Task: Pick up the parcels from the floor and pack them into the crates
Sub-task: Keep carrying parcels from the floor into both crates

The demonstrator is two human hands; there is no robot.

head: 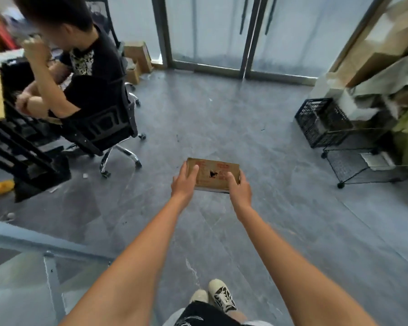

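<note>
Grey floor (222, 114), black crate (320, 122) far right by stacked boxes, seated person (80, 74) far left. Cardboard parcel (212, 175) held mid-air, centre: left hand (184, 184) grips its left edge, right hand (239, 190) its right edge, thumbs on top.

**Parcel between both hands, crate off to the right**

The parcel (212, 175) is sitting between the fingers of the left hand (183, 184) and the right hand (239, 190), out in front of the shoes (219, 295). The crate (320, 122) is standing well right of the right fingers, beyond them, with a wire rack (363, 161) just nearer. A seated person (80, 67) on a chair (104, 128) is sitting far left of the left fingers. Glass doors (222, 31) are standing behind everything.
</note>
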